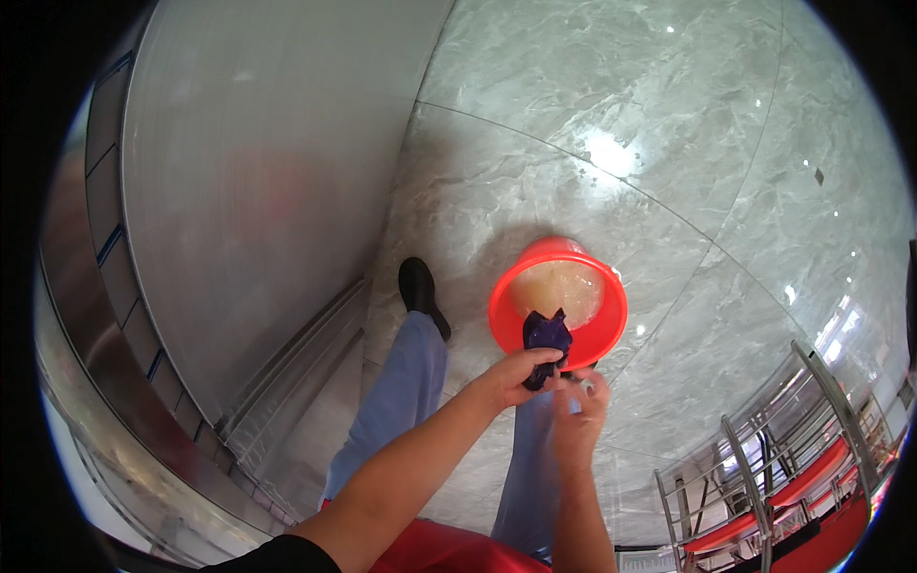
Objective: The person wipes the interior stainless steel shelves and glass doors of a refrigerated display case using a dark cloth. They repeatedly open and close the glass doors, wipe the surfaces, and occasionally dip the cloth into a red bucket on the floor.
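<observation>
A red plastic bucket (616,322) stands on the floor between and just ahead of my feet, holding cloudy, foamy water (562,286). Over its near rim my left hand (521,372) grips a bunched dark purple cloth (548,336), thumb on top. Close beside it on the right, my right hand (582,408) is blurred, with fingers partly curled and apart near the cloth's lower end; whether it touches the cloth I cannot tell.
To the left rises a large grey metal panel (251,157) with ledges at its foot. Glossy marbled floor tiles (680,129) extend ahead and right. Metal-framed chairs with red seats (813,473) stand at lower right. My black shoe (418,290) is near the panel.
</observation>
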### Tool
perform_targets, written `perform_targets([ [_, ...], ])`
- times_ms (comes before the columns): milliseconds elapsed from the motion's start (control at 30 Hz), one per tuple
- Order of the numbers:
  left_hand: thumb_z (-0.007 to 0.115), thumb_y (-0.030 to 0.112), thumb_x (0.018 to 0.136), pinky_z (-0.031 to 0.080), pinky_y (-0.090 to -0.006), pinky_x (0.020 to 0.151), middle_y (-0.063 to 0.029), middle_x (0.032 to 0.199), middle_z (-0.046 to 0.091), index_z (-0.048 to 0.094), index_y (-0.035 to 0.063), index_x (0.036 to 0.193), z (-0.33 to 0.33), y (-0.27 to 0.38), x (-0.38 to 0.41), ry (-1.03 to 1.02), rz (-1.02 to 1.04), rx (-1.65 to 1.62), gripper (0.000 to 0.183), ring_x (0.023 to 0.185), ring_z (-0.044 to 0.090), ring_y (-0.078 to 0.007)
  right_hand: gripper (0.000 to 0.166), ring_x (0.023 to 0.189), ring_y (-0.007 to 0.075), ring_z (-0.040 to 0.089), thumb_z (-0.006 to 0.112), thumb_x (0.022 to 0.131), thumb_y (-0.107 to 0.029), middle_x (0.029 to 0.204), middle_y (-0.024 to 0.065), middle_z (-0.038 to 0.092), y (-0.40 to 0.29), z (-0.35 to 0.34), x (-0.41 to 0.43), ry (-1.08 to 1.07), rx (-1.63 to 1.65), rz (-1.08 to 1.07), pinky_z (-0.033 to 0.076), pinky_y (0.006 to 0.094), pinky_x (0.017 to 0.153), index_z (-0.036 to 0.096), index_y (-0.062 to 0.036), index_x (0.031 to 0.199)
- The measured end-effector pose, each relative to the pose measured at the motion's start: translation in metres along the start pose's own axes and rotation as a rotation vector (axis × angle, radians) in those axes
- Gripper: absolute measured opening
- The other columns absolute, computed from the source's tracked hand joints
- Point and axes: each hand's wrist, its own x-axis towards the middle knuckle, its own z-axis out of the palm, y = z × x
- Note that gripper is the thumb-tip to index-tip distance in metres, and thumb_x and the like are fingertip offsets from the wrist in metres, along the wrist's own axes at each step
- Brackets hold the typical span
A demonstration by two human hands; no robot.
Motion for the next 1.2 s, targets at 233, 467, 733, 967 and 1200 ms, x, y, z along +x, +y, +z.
perform_targets([
  [233,0.055,0.027,0.088,0.033,-0.0131,0.038,-0.0084,0.08,0.051,0.048,-0.0003,0.102,0.017,0.004,-0.009,-0.286,-0.182,-0.437,0.032,0.057,0.047,-0.0078,0.08,0.112,0.0251,0.046,0.042,0.081,-0.061,0.14,0.0118,0.031,0.072,0.034,0.065,-0.277,1.441,0.388,0.047,0.0383,0.086,0.018,-0.0148,0.142],
  [467,0.053,0.029,0.09,0.033,-0.0131,0.04,-0.0063,0.078,0.048,0.048,0.0019,0.103,0.025,0.002,-0.003,-0.285,-0.107,-0.554,0.031,0.06,0.046,-0.0068,0.066,0.09,0.0241,0.055,0.052,0.081,-0.053,0.124,0.0126,0.042,0.089,0.056,0.066,-0.316,1.658,0.41,0.052,0.0359,0.072,0.034,-0.01,0.127],
  [733,0.061,0.011,0.079,0.031,-0.02,0.04,-0.0022,0.068,0.048,0.05,0.0063,0.083,0.014,0.01,0.017,-0.107,-0.144,0.22,0.012,0.054,0.045,-0.0089,0.01,0.072,0.0099,0.051,0.059,0.082,-0.013,0.079,0.0012,0.053,0.069,0.036,0.112,-0.516,0.741,0.518,0.044,0.0247,0.063,0.055,-0.0058,0.088],
  [967,0.06,0.021,0.075,0.04,-0.0378,0.047,-0.014,0.064,0.057,0.058,0.0024,0.087,0.001,-0.004,0.065,0.43,0.337,1.077,0.022,0.061,0.059,-0.0251,0.017,0.072,0.0254,0.061,0.055,0.083,-0.016,0.076,0.0145,0.063,0.075,0.068,0.129,-0.312,-0.143,0.241,0.048,0.0348,0.067,0.06,-0.0026,0.091],
  [1200,0.063,0.027,0.073,0.045,-0.0491,0.067,-0.0235,0.087,0.062,0.049,0.0022,0.107,0.048,0.0,0.006,0.607,0.471,1.458,0.045,0.083,0.059,-0.0405,0.041,0.094,0.0375,0.058,0.051,0.086,-0.036,0.099,0.024,0.06,0.035,0.048,0.113,-0.095,-0.263,0.349,0.045,0.0423,0.079,0.053,-0.0025,0.109],
])
